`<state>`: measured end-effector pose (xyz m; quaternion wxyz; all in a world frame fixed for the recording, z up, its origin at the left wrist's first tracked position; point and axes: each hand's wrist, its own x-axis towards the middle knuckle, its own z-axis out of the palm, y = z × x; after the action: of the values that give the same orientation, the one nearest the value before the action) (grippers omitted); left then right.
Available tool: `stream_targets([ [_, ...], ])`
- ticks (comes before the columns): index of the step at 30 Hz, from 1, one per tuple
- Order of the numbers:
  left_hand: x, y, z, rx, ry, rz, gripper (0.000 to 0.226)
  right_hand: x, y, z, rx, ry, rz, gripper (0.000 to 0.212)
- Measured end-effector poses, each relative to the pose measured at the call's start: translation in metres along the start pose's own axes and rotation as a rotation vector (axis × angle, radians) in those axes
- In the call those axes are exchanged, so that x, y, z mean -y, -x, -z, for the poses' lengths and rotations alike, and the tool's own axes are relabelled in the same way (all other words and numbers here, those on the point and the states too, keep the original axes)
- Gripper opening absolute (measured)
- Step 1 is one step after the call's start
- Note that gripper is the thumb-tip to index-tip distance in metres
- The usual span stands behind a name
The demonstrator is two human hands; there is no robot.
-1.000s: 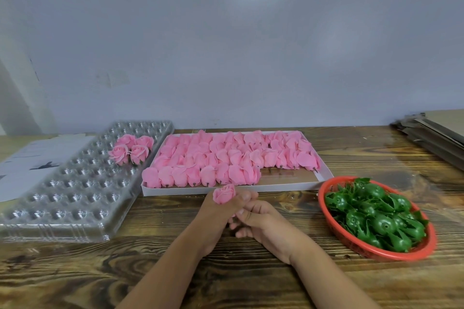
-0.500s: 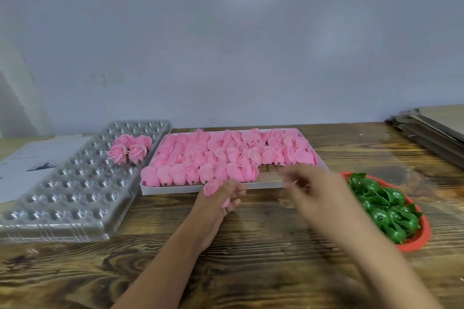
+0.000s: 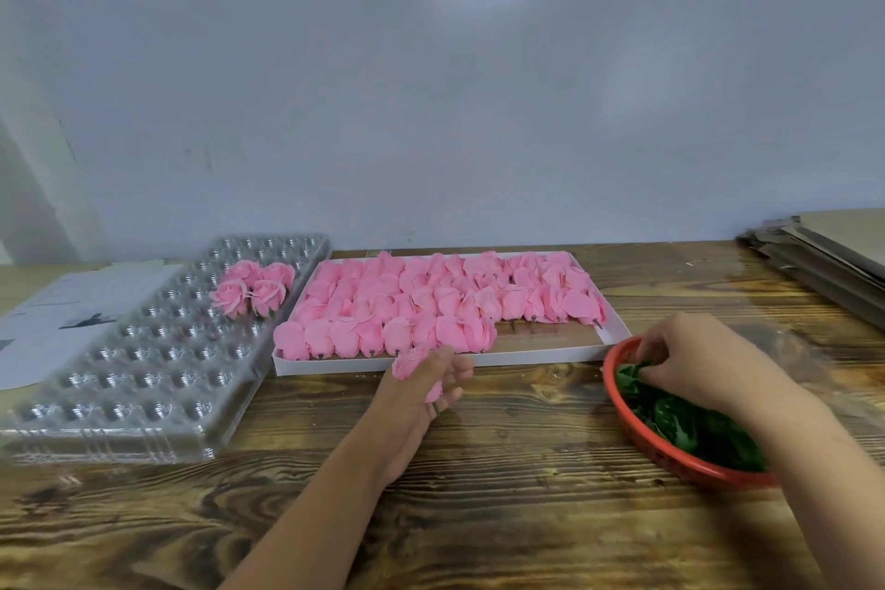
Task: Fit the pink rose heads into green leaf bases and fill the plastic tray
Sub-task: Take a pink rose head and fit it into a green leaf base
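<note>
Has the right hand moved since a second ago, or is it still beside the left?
Yes. The right hand has swung away from the left hand to the right, and now reaches into the red basket among the green leaf bases.

The rose heads (image 3: pixel 431 302) lying in rows are a soft, even pink, and the shallow box (image 3: pixel 479 357) around them is white with a bare brown floor showing at its near right. Four finished roses (image 3: pixel 254 287) on the far part of the tray (image 3: pixel 143 374) are the same pink; the tray itself is clear plastic, glinting silver-grey in its rows of round cups. At the right, the basket (image 3: pixel 670 460) is bright orange-red, its leaf bases (image 3: pixel 689 422) dark green. The table (image 3: pixel 527 517) is brown wood with bold dark grain swirls. At far left lies a white paper (image 3: pixel 72 307) with a dark smudge. The wall (image 3: pixel 431 110) is pale bluish-white.
</note>
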<state>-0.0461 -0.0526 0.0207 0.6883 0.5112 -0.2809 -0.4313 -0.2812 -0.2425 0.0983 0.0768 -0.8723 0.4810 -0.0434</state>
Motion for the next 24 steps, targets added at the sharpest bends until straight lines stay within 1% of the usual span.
stream_targets([
  [2, 0.000, -0.002, 0.002, -0.001, 0.072, 0.014, 0.036, 0.000, 0.000, 0.000, -0.025, 0.017, -0.006, 0.009],
  [4, 0.001, -0.004, 0.005, -0.017, 0.187, 0.047, 0.040, 0.000, 0.001, 0.004, -0.050, 0.028, -0.008, 0.012],
  [8, -0.002, -0.007, 0.008, -0.040, 0.353, 0.101, 0.032, -0.003, 0.004, 0.015, -0.106, -0.045, -0.005, 0.014],
  [13, -0.001, -0.010, 0.010, -0.049, 0.423, 0.114, 0.032, -0.002, 0.007, 0.020, -0.270, -0.199, 0.039, 0.017],
  [17, -0.001, -0.011, 0.010, -0.047, 0.418, 0.107, 0.042, 0.005, 0.006, 0.010, -0.338, -0.252, 0.051, 0.018],
  [19, -0.001, -0.010, 0.010, -0.048, 0.413, 0.104, 0.047, 0.006, 0.004, 0.006, -0.325, -0.258, 0.023, 0.017],
  [21, 0.000, -0.010, 0.010, -0.043, 0.412, 0.100, 0.044, 0.005, 0.004, 0.004, -0.250, -0.209, -0.013, 0.015],
  [24, -0.001, -0.010, 0.011, -0.037, 0.397, 0.099, 0.041, 0.003, 0.005, 0.003, -0.127, -0.103, -0.013, 0.013],
])
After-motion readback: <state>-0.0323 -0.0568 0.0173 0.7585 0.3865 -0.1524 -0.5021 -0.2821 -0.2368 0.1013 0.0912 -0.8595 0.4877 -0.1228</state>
